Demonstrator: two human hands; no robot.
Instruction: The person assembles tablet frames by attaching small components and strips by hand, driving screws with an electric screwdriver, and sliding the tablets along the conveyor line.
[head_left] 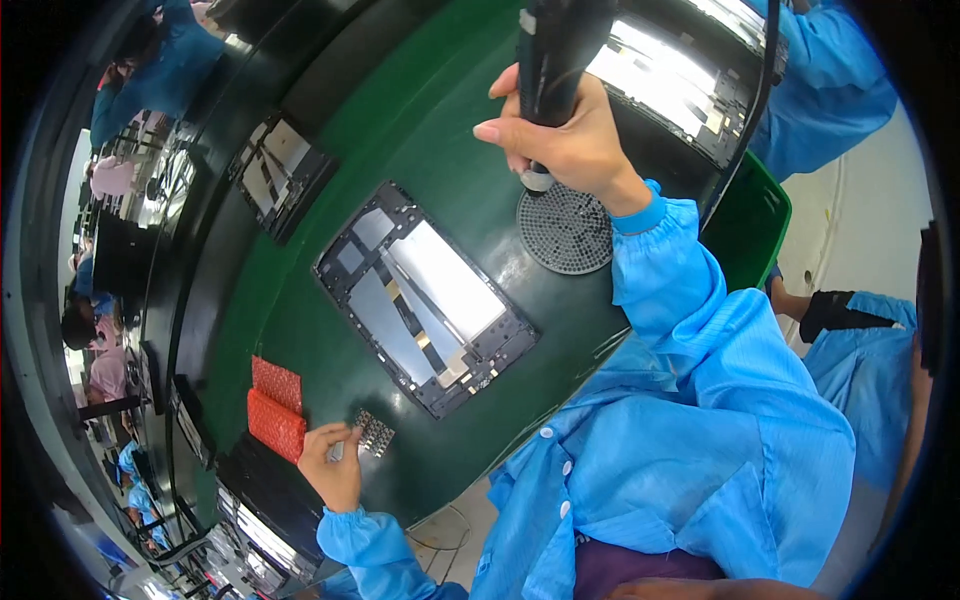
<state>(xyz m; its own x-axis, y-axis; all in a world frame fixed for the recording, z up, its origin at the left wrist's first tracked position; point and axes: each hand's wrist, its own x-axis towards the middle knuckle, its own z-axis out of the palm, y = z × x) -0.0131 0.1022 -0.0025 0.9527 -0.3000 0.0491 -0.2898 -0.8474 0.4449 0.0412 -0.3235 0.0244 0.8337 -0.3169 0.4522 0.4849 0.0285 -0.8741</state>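
My right hand [578,145] is wrapped round a black power screwdriver [560,60], held upright. Its pale lower end is just above the edge of a round grey screw tray [562,235] full of small holes. At lower left, my left hand [330,465] pinches the edge of a small sheet [376,434] dotted with shiny bits, too small to make out. An opened tablet [425,300], its metal plates and ribbon cables bared, lies tilted between the hands, with neither touching it.
Red bubble-wrap pouches [277,415] lie beside my left hand. Another opened device [278,175] rests at the far left, and one more opened tablet [665,80] lies far right. A green bin [755,225] stands by the right table edge. A co-worker's blue sleeve [830,90] is at upper right.
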